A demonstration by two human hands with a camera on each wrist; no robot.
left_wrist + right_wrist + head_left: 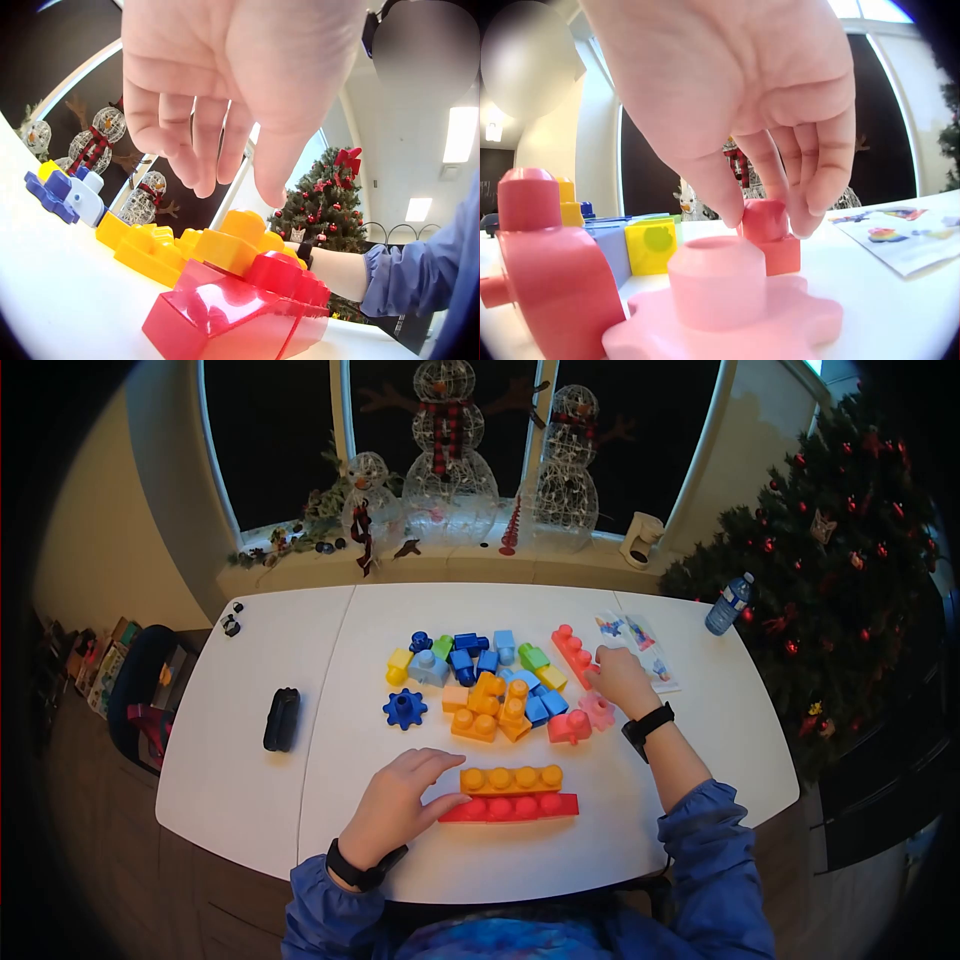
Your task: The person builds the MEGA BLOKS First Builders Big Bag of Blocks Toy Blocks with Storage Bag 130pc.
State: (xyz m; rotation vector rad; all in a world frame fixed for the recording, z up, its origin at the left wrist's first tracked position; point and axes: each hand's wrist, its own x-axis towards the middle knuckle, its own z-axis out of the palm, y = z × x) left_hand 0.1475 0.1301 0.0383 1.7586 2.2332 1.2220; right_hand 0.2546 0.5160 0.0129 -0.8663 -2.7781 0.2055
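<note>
My right hand (622,682) reaches to the long coral-red building block (570,650) at the right of the pile. In the right wrist view its thumb and fingers pinch the end stud of that block (766,221). My left hand (392,805) hovers with fingers loosely extended by the left ends of two long blocks near the front. These are an orange-yellow block (511,780) and a red block (510,808) lying side by side, four studs each. In the left wrist view the hand's fingers (202,150) hang above them, holding nothing.
A pile of blue, green, yellow and orange blocks (485,705) lies mid-table, with a blue gear (405,708) and pink gear (597,710) beside it. Picture sheets (640,645) and a water bottle (729,604) are at the right. A black case (282,720) lies left.
</note>
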